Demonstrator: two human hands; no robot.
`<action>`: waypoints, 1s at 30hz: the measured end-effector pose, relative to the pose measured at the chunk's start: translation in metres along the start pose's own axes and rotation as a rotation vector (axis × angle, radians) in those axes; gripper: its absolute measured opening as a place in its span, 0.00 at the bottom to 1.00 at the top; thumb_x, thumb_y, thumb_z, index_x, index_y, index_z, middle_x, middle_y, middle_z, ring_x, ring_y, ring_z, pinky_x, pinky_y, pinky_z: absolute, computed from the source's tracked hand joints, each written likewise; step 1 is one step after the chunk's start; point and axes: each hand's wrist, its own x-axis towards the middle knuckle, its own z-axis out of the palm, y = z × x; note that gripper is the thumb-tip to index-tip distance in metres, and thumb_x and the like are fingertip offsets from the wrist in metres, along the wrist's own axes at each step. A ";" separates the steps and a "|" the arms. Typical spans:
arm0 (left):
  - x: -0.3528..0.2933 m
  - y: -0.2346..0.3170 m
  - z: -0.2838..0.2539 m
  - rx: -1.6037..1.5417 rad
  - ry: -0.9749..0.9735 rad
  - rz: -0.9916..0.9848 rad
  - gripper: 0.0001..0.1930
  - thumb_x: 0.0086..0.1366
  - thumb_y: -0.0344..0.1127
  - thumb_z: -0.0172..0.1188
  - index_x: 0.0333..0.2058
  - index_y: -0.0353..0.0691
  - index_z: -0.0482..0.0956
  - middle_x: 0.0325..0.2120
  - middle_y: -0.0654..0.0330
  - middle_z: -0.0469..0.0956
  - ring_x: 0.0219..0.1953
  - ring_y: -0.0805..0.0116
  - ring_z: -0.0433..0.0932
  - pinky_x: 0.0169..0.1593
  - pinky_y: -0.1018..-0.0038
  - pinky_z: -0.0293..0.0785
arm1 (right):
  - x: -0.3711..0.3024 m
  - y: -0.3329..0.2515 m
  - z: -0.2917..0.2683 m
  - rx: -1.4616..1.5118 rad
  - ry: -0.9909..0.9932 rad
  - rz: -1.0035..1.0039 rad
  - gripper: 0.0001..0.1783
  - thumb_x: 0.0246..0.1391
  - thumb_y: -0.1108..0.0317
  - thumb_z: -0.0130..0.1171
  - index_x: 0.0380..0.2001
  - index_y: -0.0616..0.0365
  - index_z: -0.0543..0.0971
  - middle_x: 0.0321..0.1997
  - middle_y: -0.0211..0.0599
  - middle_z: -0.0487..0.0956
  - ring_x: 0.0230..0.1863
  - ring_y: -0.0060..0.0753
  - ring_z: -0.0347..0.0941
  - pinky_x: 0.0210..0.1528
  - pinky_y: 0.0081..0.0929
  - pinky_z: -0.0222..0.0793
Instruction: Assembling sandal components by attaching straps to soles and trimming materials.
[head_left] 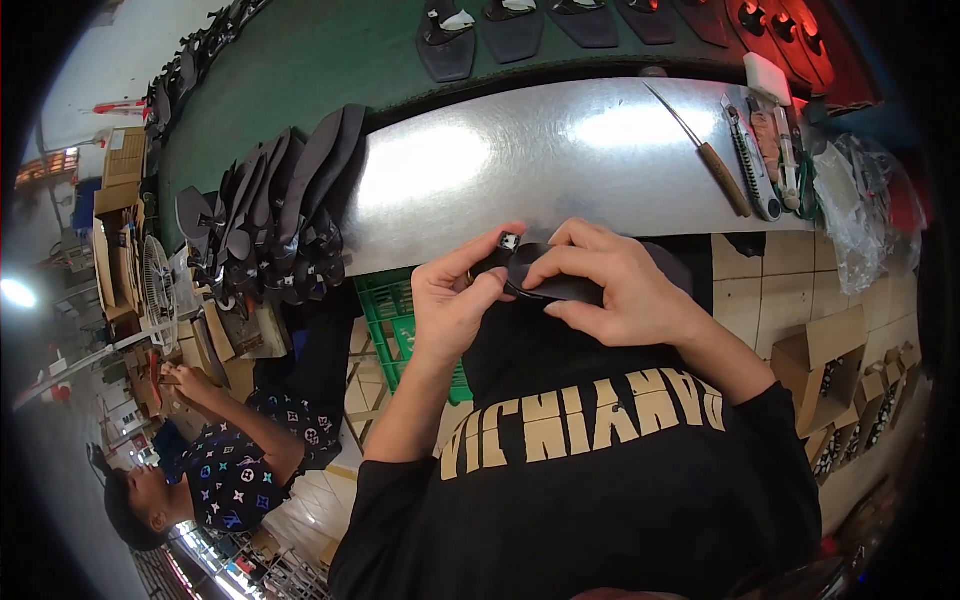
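Observation:
Close in front of my body I hold a black sandal (578, 291) near the metal table's front edge. My left hand (450, 300) is closed at the sandal's left end, its thumb and forefinger pinching the strap, where a small shiny ornament (510, 241) shows between the fingertips. My right hand (625, 290) wraps over the sole from the right, fingertips pressed on its upper face and thumb along the near edge. Part of the sole is hidden beneath the right hand.
A metal work table (470, 190) holds piled black sandals (290, 205) on its left, plus an awl (722, 180) and a utility knife (752, 170) on its right. Beyond, sandals lie on a green conveyor belt (330, 60). A green crate (385, 320) stands below. Another person (240, 450) works at left.

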 end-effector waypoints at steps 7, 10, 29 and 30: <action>0.000 0.004 0.011 0.108 0.051 0.076 0.20 0.57 0.15 0.52 0.50 0.30 0.77 0.50 0.50 0.77 0.42 0.71 0.79 0.37 0.82 0.80 | -0.001 0.008 0.013 -0.069 0.085 0.017 0.13 0.39 0.69 0.68 0.32 0.51 0.78 0.33 0.33 0.72 0.35 0.38 0.72 0.36 0.32 0.68; 0.001 0.005 0.007 0.000 0.088 -0.034 0.19 0.58 0.17 0.52 0.49 0.30 0.78 0.50 0.50 0.77 0.39 0.72 0.80 0.33 0.83 0.80 | -0.003 0.010 0.017 -0.168 0.118 -0.058 0.13 0.39 0.68 0.68 0.31 0.50 0.78 0.32 0.34 0.71 0.33 0.38 0.72 0.34 0.31 0.67; 0.003 0.008 0.003 -0.062 -0.068 -0.433 0.16 0.67 0.33 0.45 0.50 0.34 0.74 0.37 0.60 0.79 0.30 0.81 0.74 0.23 0.84 0.69 | -0.008 0.012 0.010 -0.238 0.224 -0.122 0.10 0.44 0.73 0.68 0.28 0.58 0.75 0.22 0.38 0.75 0.23 0.40 0.72 0.26 0.31 0.66; 0.003 0.008 0.004 -0.063 -0.069 -0.434 0.16 0.67 0.33 0.45 0.50 0.34 0.74 0.37 0.60 0.79 0.30 0.81 0.74 0.23 0.84 0.69 | -0.008 0.013 0.011 -0.254 0.228 -0.136 0.10 0.44 0.72 0.67 0.27 0.57 0.74 0.22 0.36 0.75 0.23 0.40 0.73 0.26 0.32 0.66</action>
